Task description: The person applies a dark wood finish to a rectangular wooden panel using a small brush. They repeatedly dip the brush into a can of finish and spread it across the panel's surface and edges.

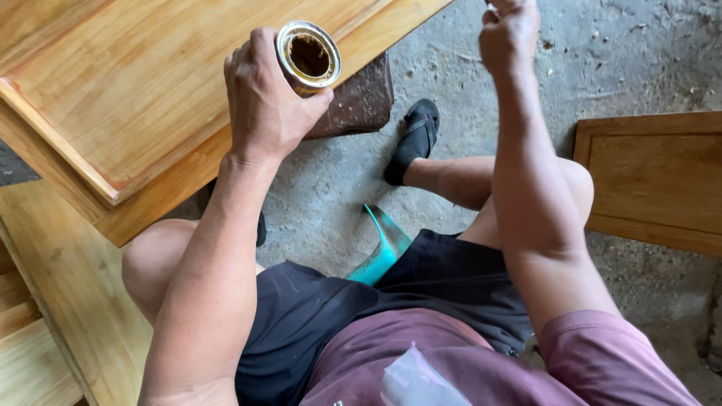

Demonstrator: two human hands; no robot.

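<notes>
From the head camera, looking down over the lap: the left hand [263,98] is wrapped around a small round tin [307,57], fingers and thumb closed on its side wall, so the tin sits right in that hand, at its thumb side, over the edge of a wooden panel [135,90]. The tin's long axis runs roughly toward the camera, open mouth tilted up, showing a brown, stained inside and a pale metal rim. The right hand [510,34] is raised well to the right of the tin, level with it, fingers pinched together on something small and pale at the frame's top edge; what it is cannot be told. The left hand is thus the one on the tin, the right apart from it.

The panel is smooth, honey-coloured wood with a raised frame. Beyond the left hand lies a dark reddish block [361,98]. Below both hands are rough grey concrete floor [624,68], a black sandal [414,139] and a teal plastic piece [383,248]. Right of the right forearm lies a second wooden panel [662,180]
</notes>
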